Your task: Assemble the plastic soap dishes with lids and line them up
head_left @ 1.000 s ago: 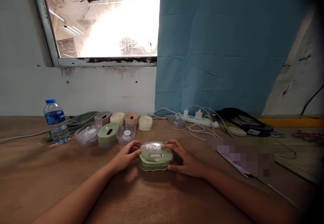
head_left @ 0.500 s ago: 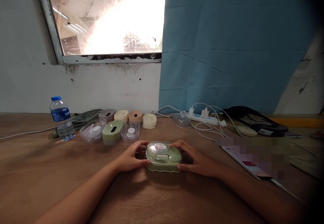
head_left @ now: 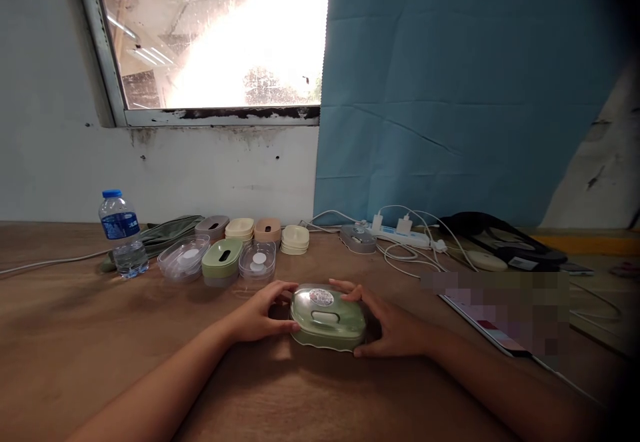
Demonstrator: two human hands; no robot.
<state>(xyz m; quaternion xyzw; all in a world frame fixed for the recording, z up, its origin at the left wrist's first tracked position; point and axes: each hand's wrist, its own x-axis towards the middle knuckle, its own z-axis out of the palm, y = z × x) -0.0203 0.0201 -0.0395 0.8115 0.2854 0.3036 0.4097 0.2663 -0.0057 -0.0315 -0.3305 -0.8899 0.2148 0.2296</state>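
Note:
A green soap box [head_left: 327,325] with a clear domed lid and a round printed sticker sits in front of me, slightly turned. My left hand [head_left: 265,312] grips its left end, thumb at the near side and fingers at the far side. Around the right end, my right hand [head_left: 387,319] is closed, its thumb low at the near corner and a finger over the lid. Parts of the far fingers are hidden behind the box. Whether the box touches the table I cannot tell.
Behind, to the left, stand clear lids [head_left: 184,259], a green box [head_left: 221,262], cream trays [head_left: 295,239] and a water bottle [head_left: 123,232]. A grey box [head_left: 357,237] lies beside a power strip [head_left: 400,233] with loose cables. A phone [head_left: 483,322] rests at the right.
The green soap box has turned a little, its right end coming nearer to me. It has shifted slightly right, and my right hand has moved with it. My left hand stays almost where it was.

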